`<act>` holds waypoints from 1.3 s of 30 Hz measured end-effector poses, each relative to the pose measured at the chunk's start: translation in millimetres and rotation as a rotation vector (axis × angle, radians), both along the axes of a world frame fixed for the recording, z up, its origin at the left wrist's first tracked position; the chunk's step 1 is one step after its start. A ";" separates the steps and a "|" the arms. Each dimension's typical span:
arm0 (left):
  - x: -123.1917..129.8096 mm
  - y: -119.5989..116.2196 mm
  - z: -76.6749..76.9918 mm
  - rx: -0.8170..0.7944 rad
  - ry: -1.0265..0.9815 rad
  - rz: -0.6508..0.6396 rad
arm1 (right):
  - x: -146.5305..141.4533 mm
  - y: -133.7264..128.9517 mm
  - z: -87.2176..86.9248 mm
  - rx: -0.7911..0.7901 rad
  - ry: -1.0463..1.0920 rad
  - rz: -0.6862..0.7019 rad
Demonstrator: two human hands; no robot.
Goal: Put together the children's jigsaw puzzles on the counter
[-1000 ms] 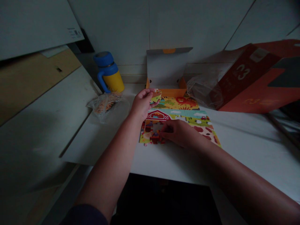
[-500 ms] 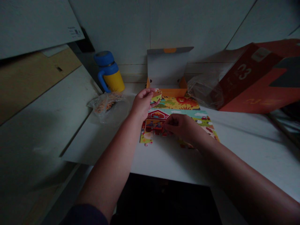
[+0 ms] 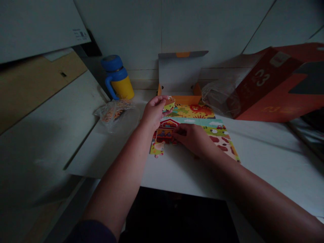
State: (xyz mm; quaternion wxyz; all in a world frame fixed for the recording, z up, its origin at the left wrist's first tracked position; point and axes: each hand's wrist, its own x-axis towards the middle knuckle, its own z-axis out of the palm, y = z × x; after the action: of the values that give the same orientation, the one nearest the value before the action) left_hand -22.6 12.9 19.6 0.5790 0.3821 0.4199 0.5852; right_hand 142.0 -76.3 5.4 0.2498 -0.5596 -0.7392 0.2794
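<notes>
A colourful jigsaw puzzle with a farm scene (image 3: 217,131) lies partly put together on the white table, its lower middle edge uneven. My left hand (image 3: 154,109) is held above its upper left part, fingers closed on a puzzle piece (image 3: 169,104) with green and orange on it. My right hand (image 3: 193,136) is down at the red barn part (image 3: 164,133), thumb and finger pinched at a dark red puzzle piece (image 3: 174,141), mostly covered by the fingers. A piece with a pale animal (image 3: 158,147) forms the lower left corner.
An open orange box (image 3: 188,99) stands behind the puzzle against the wall. To the left are a blue and yellow mug (image 3: 121,84) and a plastic bag of orange bits (image 3: 113,113). Clear plastic (image 3: 220,98) and a large red box (image 3: 268,91) stand right.
My right hand has shifted slightly left, bringing the pinched piece against the barn part. More of the puzzle's right side shows. My left hand has stayed in place.
</notes>
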 end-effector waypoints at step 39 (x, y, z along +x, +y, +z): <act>-0.2 0.8 -3.9 -0.027 0.004 -0.037 | -4.7 -10.8 1.1 0.263 -0.338 0.371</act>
State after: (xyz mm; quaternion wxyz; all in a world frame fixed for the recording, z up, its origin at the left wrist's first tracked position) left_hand -22.8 13.8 15.7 0.5940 0.3830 0.4219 0.5678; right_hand 137.3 -87.0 6.5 0.1381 -0.4163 -0.8900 0.1246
